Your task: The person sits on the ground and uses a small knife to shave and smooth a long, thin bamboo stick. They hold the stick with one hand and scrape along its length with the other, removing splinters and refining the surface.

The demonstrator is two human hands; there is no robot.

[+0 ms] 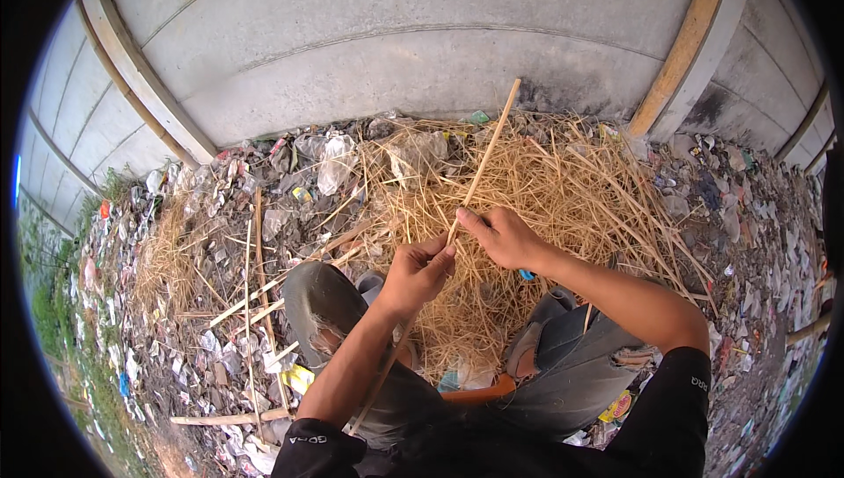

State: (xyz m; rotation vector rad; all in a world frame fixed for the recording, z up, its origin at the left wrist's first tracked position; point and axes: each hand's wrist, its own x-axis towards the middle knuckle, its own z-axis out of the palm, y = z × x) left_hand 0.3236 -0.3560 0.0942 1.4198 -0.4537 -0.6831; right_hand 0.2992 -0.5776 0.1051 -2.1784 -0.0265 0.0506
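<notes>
A long, thin bamboo strip slants across my lap, its far end pointing up toward the wall and its near end passing beside my left leg. My left hand pinches it near the middle, thumb and fingers closed. Just beyond, my right hand is closed on the same strip, its thumb lying along it. Beneath both hands spreads a heap of straw-coloured shavings. An orange piece shows between my legs; its kind I cannot make out.
Several bamboo sticks lie crossed on the littered ground to my left. Plastic scraps and other rubbish cover the soil. A grey concrete wall stands ahead, with a bamboo pole leaning at the right. My bent knees flank the heap.
</notes>
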